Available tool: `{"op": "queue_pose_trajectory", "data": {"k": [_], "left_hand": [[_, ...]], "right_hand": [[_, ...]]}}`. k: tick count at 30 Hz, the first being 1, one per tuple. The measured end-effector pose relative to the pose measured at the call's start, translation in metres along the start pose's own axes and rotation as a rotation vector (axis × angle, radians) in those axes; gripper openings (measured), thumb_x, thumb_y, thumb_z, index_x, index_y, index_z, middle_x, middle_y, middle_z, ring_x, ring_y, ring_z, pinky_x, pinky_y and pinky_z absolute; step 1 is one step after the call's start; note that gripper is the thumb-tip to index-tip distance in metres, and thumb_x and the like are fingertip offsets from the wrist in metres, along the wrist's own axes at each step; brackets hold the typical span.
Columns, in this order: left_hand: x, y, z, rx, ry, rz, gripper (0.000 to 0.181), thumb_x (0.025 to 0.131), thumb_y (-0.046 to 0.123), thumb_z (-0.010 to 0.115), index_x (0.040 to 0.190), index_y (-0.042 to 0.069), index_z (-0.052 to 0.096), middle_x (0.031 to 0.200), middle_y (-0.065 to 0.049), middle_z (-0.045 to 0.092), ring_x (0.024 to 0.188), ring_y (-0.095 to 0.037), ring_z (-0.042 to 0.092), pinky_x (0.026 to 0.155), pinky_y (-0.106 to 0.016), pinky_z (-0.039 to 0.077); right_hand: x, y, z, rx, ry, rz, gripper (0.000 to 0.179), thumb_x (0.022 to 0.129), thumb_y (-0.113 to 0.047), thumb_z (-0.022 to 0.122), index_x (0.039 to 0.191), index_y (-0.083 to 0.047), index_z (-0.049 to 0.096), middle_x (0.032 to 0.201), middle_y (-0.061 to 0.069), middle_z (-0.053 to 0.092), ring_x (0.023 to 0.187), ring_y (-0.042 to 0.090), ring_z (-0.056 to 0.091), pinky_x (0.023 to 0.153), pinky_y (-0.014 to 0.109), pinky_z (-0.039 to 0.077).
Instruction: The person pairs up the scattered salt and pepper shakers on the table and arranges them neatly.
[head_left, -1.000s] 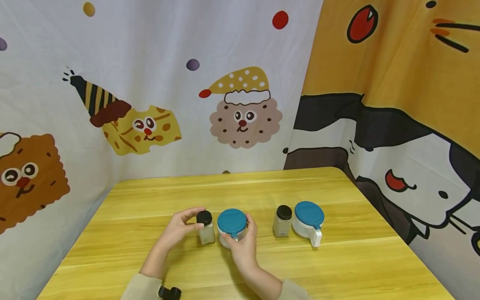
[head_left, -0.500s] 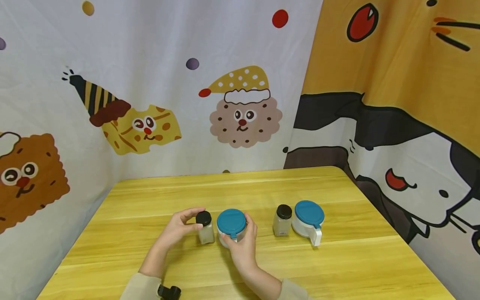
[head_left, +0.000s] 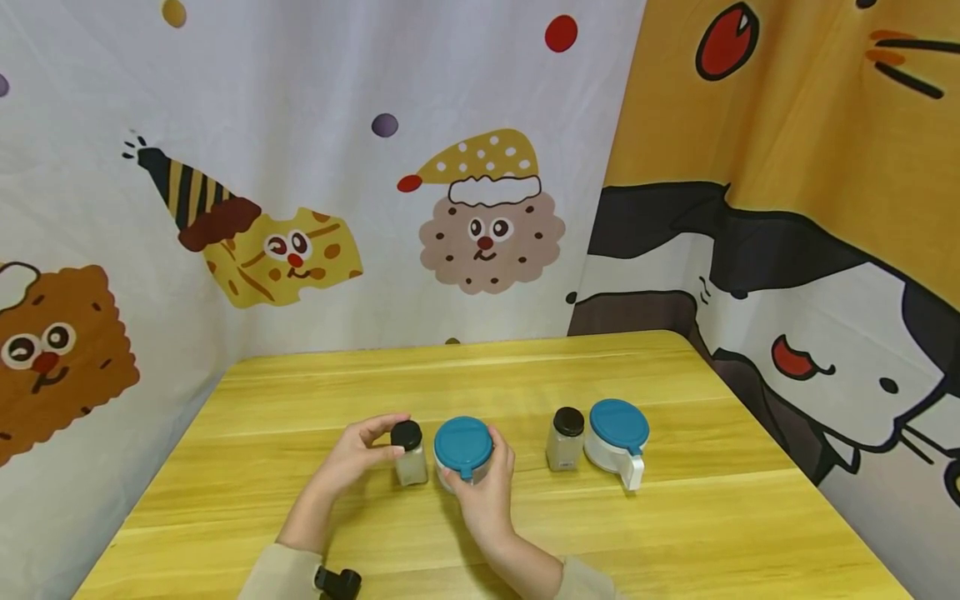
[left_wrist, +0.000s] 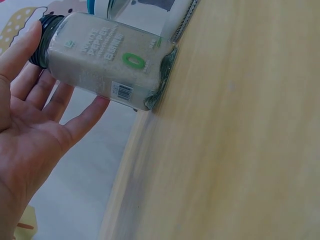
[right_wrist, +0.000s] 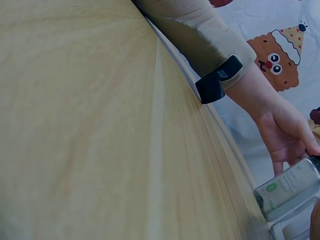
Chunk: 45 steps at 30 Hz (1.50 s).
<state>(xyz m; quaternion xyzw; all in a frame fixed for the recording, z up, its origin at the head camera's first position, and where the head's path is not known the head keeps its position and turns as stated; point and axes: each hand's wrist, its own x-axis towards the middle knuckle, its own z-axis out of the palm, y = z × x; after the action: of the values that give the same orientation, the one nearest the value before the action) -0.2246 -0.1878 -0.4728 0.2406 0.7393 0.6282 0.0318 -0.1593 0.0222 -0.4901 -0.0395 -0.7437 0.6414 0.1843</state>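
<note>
My left hand (head_left: 352, 454) pinches the black cap of a clear, square spice jar (head_left: 411, 468) that stands upright on the table. The left wrist view shows the thumb on the cap's near side, with pale powder and a barcode on the spice jar (left_wrist: 107, 55). Beside it is a round condiment pot with a blue lid (head_left: 462, 444). My right hand (head_left: 487, 500) grips this pot, thumb at the front and fingers round its right side. Much of the pot's body is hidden by that hand. A narrow gap separates the two containers.
To the right, a second black-capped spice jar (head_left: 565, 446) stands close to another blue-lidded pot (head_left: 618, 427), whose white handle points forward. The wooden table (head_left: 712, 517) meets a cartoon-printed curtain (head_left: 315, 100) at the back. A black strap (head_left: 339, 583) circles the left wrist.
</note>
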Motion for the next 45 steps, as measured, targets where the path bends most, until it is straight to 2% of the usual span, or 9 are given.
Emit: {"op": "queue_pose_trajectory", "data": {"k": [4, 11, 16, 20, 23, 24, 30, 34, 45], "left_hand": [[0.000, 0.000, -0.001, 0.001, -0.008, 0.001, 0.049, 0.085, 0.002, 0.071, 0.130, -0.007, 0.054, 0.124, -0.021, 0.059, 0.119, -0.029, 0.051, 0.101, -0.064, 0.025], [-0.001, 0.001, -0.001, 0.003, -0.006, -0.023, 0.051, 0.085, 0.004, 0.072, 0.130, -0.008, 0.052, 0.125, -0.018, 0.060, 0.119, -0.026, 0.051, 0.101, -0.064, 0.026], [-0.002, 0.002, -0.002, -0.003, -0.025, -0.030, 0.052, 0.085, 0.005, 0.071, 0.132, -0.007, 0.052, 0.130, -0.020, 0.056, 0.124, -0.035, 0.045, 0.102, -0.063, 0.026], [-0.003, 0.001, -0.004, -0.004, -0.052, 0.003, 0.054, 0.086, 0.004, 0.070, 0.134, -0.008, 0.048, 0.131, -0.020, 0.055, 0.123, -0.026, 0.048, 0.103, -0.045, 0.035], [-0.003, -0.001, -0.005, -0.016, -0.070, 0.035, 0.053, 0.087, 0.001, 0.068, 0.134, -0.009, 0.047, 0.131, -0.021, 0.055, 0.119, -0.016, 0.051, 0.097, -0.028, 0.040], [-0.003, -0.001, -0.006, -0.023, -0.074, 0.045, 0.053, 0.087, 0.001, 0.068, 0.134, -0.009, 0.047, 0.131, -0.022, 0.054, 0.119, -0.015, 0.051, 0.095, -0.025, 0.040], [-0.002, -0.002, -0.006, -0.057, -0.088, 0.074, 0.052, 0.088, -0.002, 0.065, 0.135, -0.008, 0.047, 0.133, -0.026, 0.051, 0.117, -0.015, 0.053, 0.093, -0.027, 0.044], [-0.002, 0.000, -0.006, -0.065, -0.093, 0.074, 0.052, 0.088, -0.002, 0.065, 0.136, -0.010, 0.045, 0.133, -0.026, 0.050, 0.117, -0.015, 0.052, 0.092, -0.027, 0.045], [-0.004, 0.004, -0.004, -0.065, -0.085, 0.079, 0.050, 0.090, -0.001, 0.063, 0.136, -0.007, 0.045, 0.133, -0.026, 0.050, 0.119, -0.018, 0.051, 0.093, -0.027, 0.044]], "right_hand": [[-0.001, 0.000, 0.000, -0.001, -0.001, -0.012, 0.088, 0.069, -0.004, 0.085, 0.141, -0.004, 0.035, 0.132, 0.019, 0.036, 0.126, 0.042, 0.035, 0.100, 0.066, 0.024], [-0.001, -0.001, -0.002, 0.013, -0.011, -0.003, 0.089, 0.068, -0.007, 0.086, 0.141, -0.003, 0.034, 0.133, 0.018, 0.035, 0.126, 0.042, 0.035, 0.099, 0.066, 0.023], [-0.001, -0.001, -0.003, 0.036, -0.024, 0.032, 0.092, 0.068, -0.009, 0.086, 0.143, -0.003, 0.033, 0.134, 0.017, 0.034, 0.127, 0.040, 0.033, 0.100, 0.066, 0.022], [-0.001, -0.001, -0.004, 0.049, -0.038, 0.044, 0.093, 0.067, -0.010, 0.086, 0.143, -0.005, 0.032, 0.136, 0.016, 0.033, 0.128, 0.040, 0.032, 0.100, 0.066, 0.021], [-0.002, -0.002, -0.004, 0.053, -0.050, 0.033, 0.093, 0.067, -0.011, 0.087, 0.143, -0.007, 0.033, 0.135, 0.016, 0.033, 0.126, 0.040, 0.034, 0.099, 0.067, 0.022], [-0.001, -0.002, -0.004, 0.055, -0.054, 0.027, 0.092, 0.067, -0.011, 0.087, 0.142, -0.007, 0.033, 0.135, 0.016, 0.034, 0.126, 0.040, 0.034, 0.098, 0.067, 0.023], [0.001, -0.003, -0.006, 0.044, -0.078, 0.029, 0.091, 0.069, -0.017, 0.087, 0.143, -0.010, 0.034, 0.136, 0.016, 0.034, 0.124, 0.038, 0.037, 0.098, 0.065, 0.026], [0.002, -0.003, -0.007, 0.035, -0.096, 0.039, 0.091, 0.070, -0.019, 0.086, 0.144, -0.010, 0.034, 0.137, 0.015, 0.034, 0.124, 0.038, 0.038, 0.096, 0.065, 0.028], [0.003, -0.005, -0.011, 0.046, -0.125, 0.042, 0.089, 0.073, -0.020, 0.084, 0.144, -0.006, 0.032, 0.137, 0.017, 0.034, 0.125, 0.040, 0.037, 0.098, 0.064, 0.028]]}}
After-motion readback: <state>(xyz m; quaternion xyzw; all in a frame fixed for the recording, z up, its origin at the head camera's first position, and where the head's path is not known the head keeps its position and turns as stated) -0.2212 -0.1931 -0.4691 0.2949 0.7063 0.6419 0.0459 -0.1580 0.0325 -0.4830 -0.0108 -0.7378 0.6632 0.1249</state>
